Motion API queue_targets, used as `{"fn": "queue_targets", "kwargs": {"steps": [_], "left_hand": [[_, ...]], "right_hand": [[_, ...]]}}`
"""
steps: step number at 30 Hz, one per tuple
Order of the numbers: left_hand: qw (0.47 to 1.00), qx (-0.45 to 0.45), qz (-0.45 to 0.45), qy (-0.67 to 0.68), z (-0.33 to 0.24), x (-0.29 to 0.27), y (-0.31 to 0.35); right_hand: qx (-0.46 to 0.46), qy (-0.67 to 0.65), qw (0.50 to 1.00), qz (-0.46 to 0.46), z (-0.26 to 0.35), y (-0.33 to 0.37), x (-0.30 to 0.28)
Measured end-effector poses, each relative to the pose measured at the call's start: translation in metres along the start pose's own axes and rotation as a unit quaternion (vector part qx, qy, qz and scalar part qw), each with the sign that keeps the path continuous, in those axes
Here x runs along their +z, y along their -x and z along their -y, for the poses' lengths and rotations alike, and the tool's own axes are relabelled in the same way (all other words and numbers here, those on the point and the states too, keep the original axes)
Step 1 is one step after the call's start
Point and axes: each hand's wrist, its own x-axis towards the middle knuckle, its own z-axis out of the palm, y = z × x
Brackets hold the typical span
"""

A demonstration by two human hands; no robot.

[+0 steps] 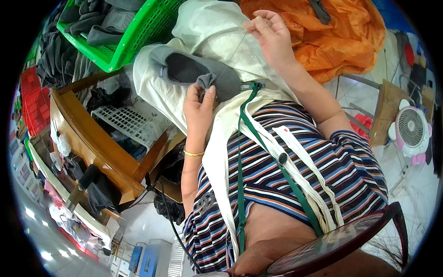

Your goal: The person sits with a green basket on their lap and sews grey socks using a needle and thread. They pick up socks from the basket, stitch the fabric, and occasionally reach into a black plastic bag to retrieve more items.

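Note:
A grey cloth slip-on shoe [226, 79] lies on the white cloth [196, 23] over my lap, its opening toward the left. My left hand [199, 104] pinches a small grey fabric bow [206, 81] against the shoe's upper. From beside the bow a thin dark thread [234, 53] runs taut, up and to the right. Raised at its far end, my right hand [272, 34] has thumb and fingers pinched together on the thread. Whether a needle sits between those fingers is too small to tell.
A green plastic basket [124, 44] of grey shoes stands at the upper left. Orange sheeting [337, 44] spreads beyond my right hand. On the left is a wooden drawer unit [99, 143] with a white plastic basket [129, 122]. A fan [410, 127] stands at the right.

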Motion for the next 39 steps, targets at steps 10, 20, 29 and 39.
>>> {"fn": "queue_targets", "kwargs": {"steps": [10, 20, 29, 39], "left_hand": [[0.905, -0.173, 0.043, 0.387, -0.003, -0.006, 0.004], [0.881, -0.177, 0.057, 0.435, 0.001, -0.007, 0.003], [0.875, -0.18, 0.062, 0.446, 0.001, -0.007, 0.003], [0.879, -0.186, 0.037, 0.437, -0.007, -0.005, 0.006]], "right_hand": [[0.103, 0.312, 0.871, 0.365, 0.0, 0.059, 0.02], [0.03, 0.381, 0.836, 0.393, -0.005, 0.061, 0.021], [0.024, 0.38, 0.841, 0.386, -0.004, 0.062, 0.024], [0.037, 0.393, 0.83, 0.394, -0.002, 0.06, 0.023]]}}
